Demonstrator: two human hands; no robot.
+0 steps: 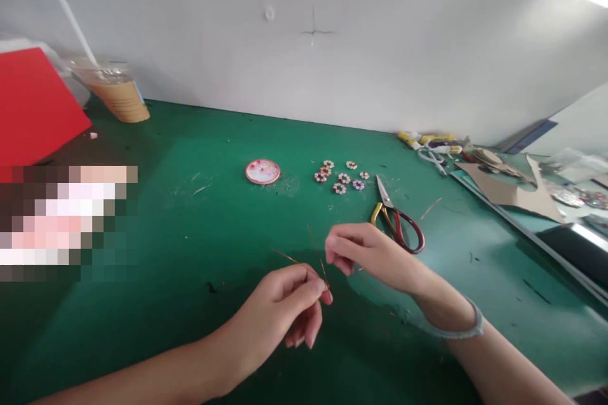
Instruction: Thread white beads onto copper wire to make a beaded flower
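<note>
My left hand [294, 304] pinches a thin copper-coloured wire [319, 252] between thumb and fingertips. Two ends of the wire spread upward from the pinch in a V. Just right of it, my right hand [356, 247] is closed with its fingers curled; whatever its fingertips hold, if anything, is hidden. Beyond my right hand lies a pair of scissors [399, 221] with red and gold handles, blades pointing away. Several small beaded rings [339, 188] are grouped behind the hands, and a small round dish [263, 171] with pink beads sits to their left.
On the green table [190, 228], an iced drink cup [114, 92] with a straw stands back left beside a red sheet [38, 107]. Markers [432, 139], white-handled scissors [433, 158] and cut cardboard [508, 186] lie at right. A white wall [213, 38] bounds the back.
</note>
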